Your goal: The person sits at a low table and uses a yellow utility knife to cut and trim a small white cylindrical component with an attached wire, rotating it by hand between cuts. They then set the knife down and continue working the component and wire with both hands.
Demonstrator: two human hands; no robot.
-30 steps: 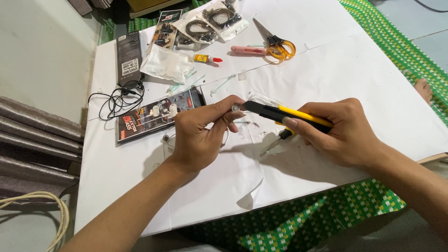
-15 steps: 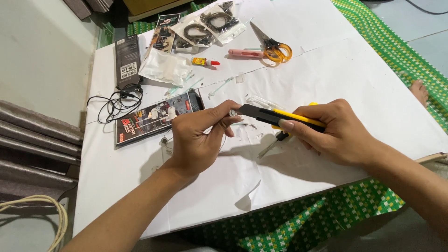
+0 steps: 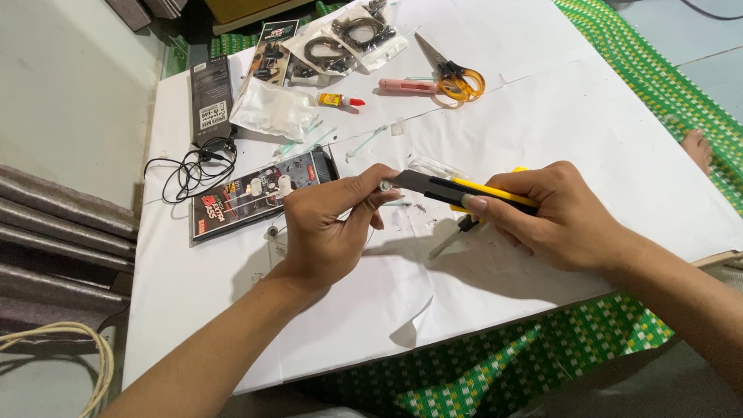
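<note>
Over the white paper-covered table [image 3: 588, 124], the left hand [image 3: 329, 228] is curled nearly closed, pinching a small silvery earbud piece [image 3: 385, 186] between thumb and fingertips. The right hand [image 3: 561, 217] is wrapped tight around a yellow-and-black utility knife [image 3: 464, 192], whose blade end meets that piece. Farther off lie a dark printed flat package [image 3: 251, 193], a tangled black cable [image 3: 197, 164] and orange-handled scissors [image 3: 453, 73].

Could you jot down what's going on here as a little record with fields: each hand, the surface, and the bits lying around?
Left hand: pinches a tiny silvery part at its fingertips
Right hand: grips a yellow and black utility knife, blade tip at the part
Surface: white paper sheets over a green patterned mat
Far side: orange-handled scissors, small yellow glue tube, black earphone cable
</note>
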